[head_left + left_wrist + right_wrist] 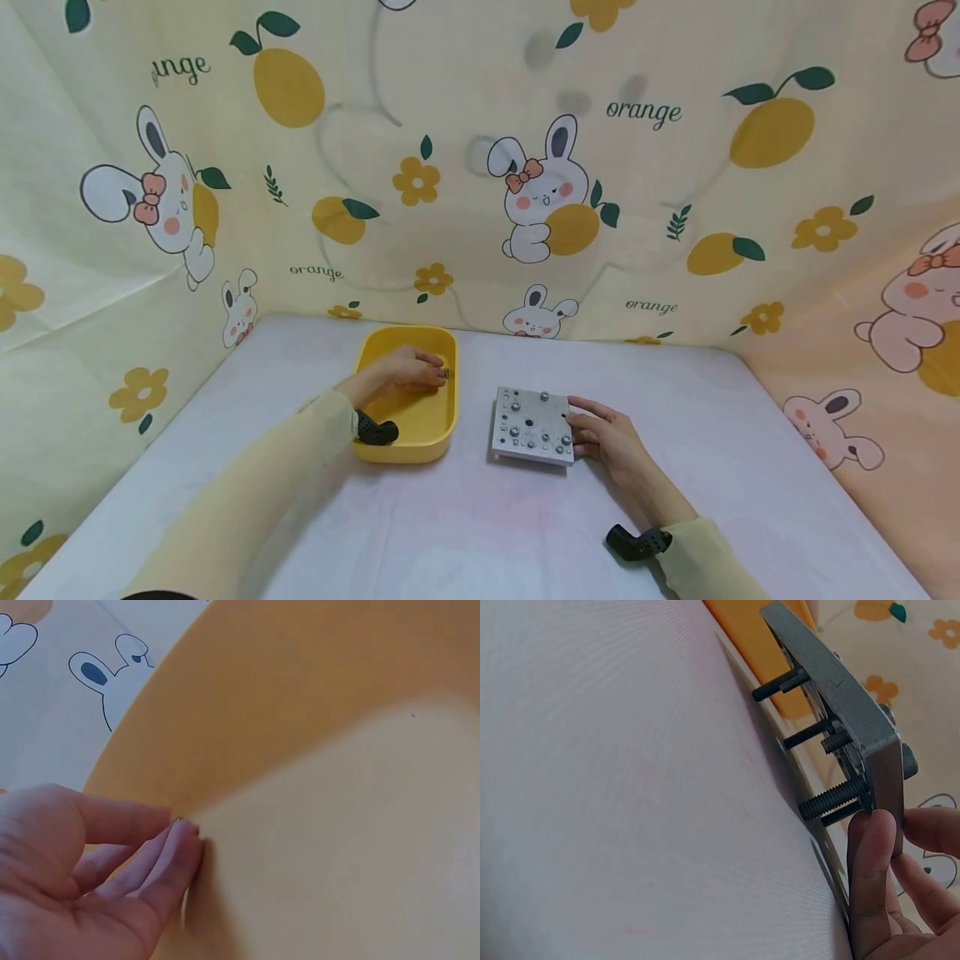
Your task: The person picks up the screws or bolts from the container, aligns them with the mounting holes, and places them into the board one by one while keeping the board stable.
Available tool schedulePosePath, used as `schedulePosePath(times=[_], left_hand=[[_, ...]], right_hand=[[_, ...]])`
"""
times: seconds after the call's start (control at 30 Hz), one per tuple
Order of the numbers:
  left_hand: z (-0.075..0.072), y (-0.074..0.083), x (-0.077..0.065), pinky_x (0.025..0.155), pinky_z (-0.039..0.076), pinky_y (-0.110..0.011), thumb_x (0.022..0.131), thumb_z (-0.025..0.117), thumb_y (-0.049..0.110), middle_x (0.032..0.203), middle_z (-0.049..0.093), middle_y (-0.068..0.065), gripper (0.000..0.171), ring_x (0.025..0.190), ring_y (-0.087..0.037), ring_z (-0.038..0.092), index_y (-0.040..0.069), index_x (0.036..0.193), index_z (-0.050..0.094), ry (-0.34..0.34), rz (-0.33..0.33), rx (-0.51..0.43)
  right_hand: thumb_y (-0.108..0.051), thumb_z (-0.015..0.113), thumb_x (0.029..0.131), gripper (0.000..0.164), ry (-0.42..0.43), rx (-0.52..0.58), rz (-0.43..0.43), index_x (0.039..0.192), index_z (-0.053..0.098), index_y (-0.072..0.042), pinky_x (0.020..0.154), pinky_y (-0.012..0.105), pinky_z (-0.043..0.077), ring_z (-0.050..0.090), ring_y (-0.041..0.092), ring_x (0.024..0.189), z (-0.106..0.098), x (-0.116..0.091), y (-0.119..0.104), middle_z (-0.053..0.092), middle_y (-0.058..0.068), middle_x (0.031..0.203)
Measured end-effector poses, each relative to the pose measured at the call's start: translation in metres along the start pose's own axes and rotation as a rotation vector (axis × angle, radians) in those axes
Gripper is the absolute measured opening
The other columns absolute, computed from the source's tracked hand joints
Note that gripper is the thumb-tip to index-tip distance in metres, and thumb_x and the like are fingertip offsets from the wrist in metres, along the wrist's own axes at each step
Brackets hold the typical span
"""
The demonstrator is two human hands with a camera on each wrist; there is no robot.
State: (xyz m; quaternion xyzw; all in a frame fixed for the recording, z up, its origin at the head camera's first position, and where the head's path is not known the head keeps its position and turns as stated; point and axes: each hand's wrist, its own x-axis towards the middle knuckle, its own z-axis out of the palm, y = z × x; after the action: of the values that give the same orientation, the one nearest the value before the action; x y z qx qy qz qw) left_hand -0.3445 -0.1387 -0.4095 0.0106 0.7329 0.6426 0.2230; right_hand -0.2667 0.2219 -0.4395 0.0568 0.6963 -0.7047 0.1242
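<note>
a silvery metal plate [538, 423], bolts [831, 799] jutting from its underside, was right of the open yellow tub [405, 453], where i spotted a tiny metal piece [446, 372].

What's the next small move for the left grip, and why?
Probably lift the left grip up out of the yellow bin: it appears to pinch a small metallic piece, while the right grip holds the screw-studded plate by its edge.

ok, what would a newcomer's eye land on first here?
Likely the bright yellow bin, left of center on the white table, the left hand inside pinching something tiny, too small to identify. Next, the metal plate to the bin's right, gripped at its right edge by the right hand, screws jutting from its underside. Behind everything hangs the rabbit-and-orange backdrop.
</note>
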Motion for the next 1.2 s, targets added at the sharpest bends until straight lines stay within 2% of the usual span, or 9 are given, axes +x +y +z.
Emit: schedulePosePath(times=[0.23, 0.33, 0.53, 0.8, 1.0, 1.2], left_hand=[[0.006, 0.001, 0.001, 0.093, 0.051, -0.037, 0.089, 0.062, -0.011, 0.129, 0.056, -0.028, 0.053, 0.108, -0.030, 0.062, -0.015, 0.137, 0.041, 0.113, 0.003, -0.007], [0.007, 0.001, 0.002, 0.092, 0.051, -0.038, 0.089, 0.062, -0.011, 0.127, 0.058, -0.029, 0.052, 0.107, -0.031, 0.063, -0.016, 0.136, 0.042, 0.130, 0.009, -0.007], [0.005, 0.000, 0.004, 0.092, 0.051, -0.038, 0.090, 0.064, -0.007, 0.120, 0.064, -0.023, 0.043, 0.109, -0.031, 0.064, -0.012, 0.131, 0.051, 0.105, 0.004, 0.039], [0.011, 0.000, 0.006, 0.091, 0.052, -0.041, 0.091, 0.063, -0.007, 0.110, 0.068, -0.021, 0.037, 0.099, -0.029, 0.067, -0.014, 0.126, 0.055, 0.044, -0.001, -0.007], [0.014, -0.001, 0.009, 0.086, 0.054, -0.035, 0.090, 0.068, -0.003, 0.104, 0.070, -0.016, 0.030, 0.093, -0.023, 0.069, -0.009, 0.118, 0.063, 0.081, -0.014, 0.006], [0.015, 0.000, 0.010, 0.082, 0.056, -0.036, 0.091, 0.068, -0.001, 0.100, 0.071, -0.016, 0.024, 0.088, -0.024, 0.070, -0.008, 0.113, 0.066, 0.117, -0.035, -0.004]], right_hand=[[-0.017, 0.070, 0.092, 0.054, 0.000, -0.001, 0.005, 0.142, 0.051, -0.009, 0.067, 0.026, 0.055, 0.065, 0.020, 0.079, 0.000, 0.000, 0.001, 0.068, 0.013, 0.113], [-0.017, 0.070, 0.092, 0.054, -0.003, 0.000, 0.008, 0.142, 0.051, -0.009, 0.067, 0.026, 0.055, 0.065, 0.020, 0.079, 0.001, 0.000, 0.002, 0.068, 0.013, 0.113], [-0.017, 0.070, 0.093, 0.052, 0.007, -0.004, 0.015, 0.141, 0.053, -0.011, 0.067, 0.026, 0.055, 0.065, 0.020, 0.079, -0.001, 0.003, 0.004, 0.068, 0.012, 0.112], [-0.017, 0.070, 0.092, 0.053, 0.016, -0.007, 0.017, 0.142, 0.052, -0.010, 0.066, 0.026, 0.055, 0.065, 0.019, 0.079, -0.001, 0.002, 0.002, 0.068, 0.011, 0.111], [-0.017, 0.070, 0.092, 0.054, 0.014, -0.003, 0.031, 0.143, 0.052, -0.012, 0.067, 0.026, 0.055, 0.065, 0.019, 0.081, -0.003, 0.003, 0.001, 0.068, 0.011, 0.113], [-0.017, 0.070, 0.092, 0.055, -0.002, -0.004, 0.029, 0.144, 0.050, -0.010, 0.066, 0.026, 0.055, 0.065, 0.019, 0.079, -0.002, 0.003, 0.000, 0.069, 0.011, 0.111]])
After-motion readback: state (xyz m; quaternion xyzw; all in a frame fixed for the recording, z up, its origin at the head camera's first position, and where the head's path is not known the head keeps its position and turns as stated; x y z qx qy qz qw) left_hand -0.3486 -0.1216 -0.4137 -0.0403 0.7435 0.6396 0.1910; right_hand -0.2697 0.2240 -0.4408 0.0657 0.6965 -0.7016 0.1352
